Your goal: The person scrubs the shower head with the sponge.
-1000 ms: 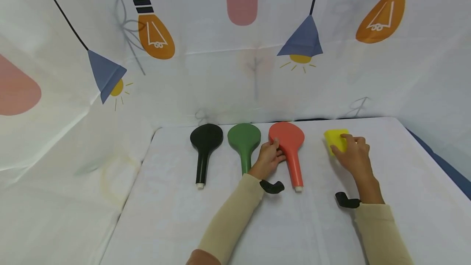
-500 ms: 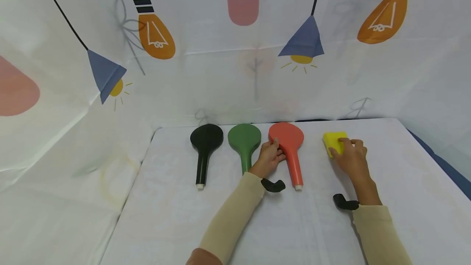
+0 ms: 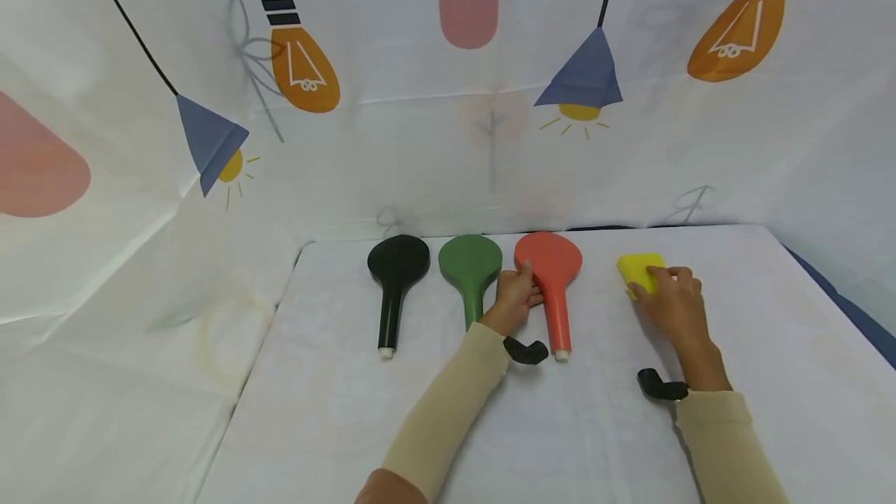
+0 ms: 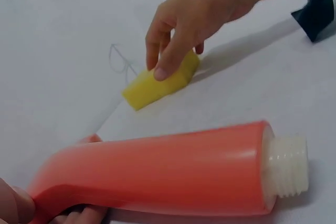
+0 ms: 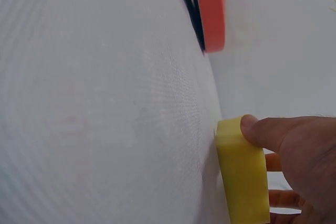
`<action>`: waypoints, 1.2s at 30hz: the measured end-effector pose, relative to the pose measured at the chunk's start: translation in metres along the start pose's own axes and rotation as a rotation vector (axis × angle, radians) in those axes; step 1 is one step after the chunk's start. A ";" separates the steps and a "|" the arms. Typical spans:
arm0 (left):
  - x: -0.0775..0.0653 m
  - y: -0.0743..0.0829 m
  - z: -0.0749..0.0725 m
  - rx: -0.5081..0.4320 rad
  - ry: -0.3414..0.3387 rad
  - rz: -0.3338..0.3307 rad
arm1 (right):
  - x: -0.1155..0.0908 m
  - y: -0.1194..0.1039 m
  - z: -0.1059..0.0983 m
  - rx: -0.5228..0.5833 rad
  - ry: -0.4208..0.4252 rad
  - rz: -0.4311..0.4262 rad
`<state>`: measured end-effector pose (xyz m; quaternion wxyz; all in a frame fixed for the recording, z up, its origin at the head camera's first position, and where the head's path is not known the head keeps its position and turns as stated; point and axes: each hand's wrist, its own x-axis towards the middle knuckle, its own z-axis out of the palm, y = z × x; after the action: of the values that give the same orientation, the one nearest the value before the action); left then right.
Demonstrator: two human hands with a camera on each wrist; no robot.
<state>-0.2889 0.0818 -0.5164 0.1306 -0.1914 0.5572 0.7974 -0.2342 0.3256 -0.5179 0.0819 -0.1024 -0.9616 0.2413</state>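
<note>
A red paddle-shaped piece (image 3: 549, 251) has a flat round head, a thick handle and a white threaded end (image 4: 287, 166), plain in the left wrist view. My left hand (image 3: 514, 295) grips it at the neck, thumb on top and fingers beneath. To the right, my right hand (image 3: 673, 306) pinches a yellow sponge block (image 3: 635, 269) between thumb and fingers. In the right wrist view the sponge (image 5: 241, 177) stands tilted close over the white surface. A green paddle (image 3: 470, 263), its handle partly behind my left arm, and a black paddle (image 3: 397, 263) lie left of the red one.
White cloth covers the table (image 3: 581, 434). Behind it and at the left hangs a white curtain (image 3: 420, 162) printed with lamps and bulbs. Black straps (image 3: 661, 386) stick out from both wrists.
The red paddle's handle end has swung slightly left in my left hand's grip. My right hand has brought the sponge a little nearer to me. The head view has shifted slightly.
</note>
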 end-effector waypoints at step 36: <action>0.001 0.015 -0.020 0.168 -0.137 -0.077 | 0.000 -0.008 -0.002 -0.004 -0.073 0.051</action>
<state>-0.2932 0.0576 -0.5100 0.2147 -0.1460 0.6041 0.7534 -0.2351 0.3193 -0.5125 0.0404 -0.1184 -0.9614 0.2449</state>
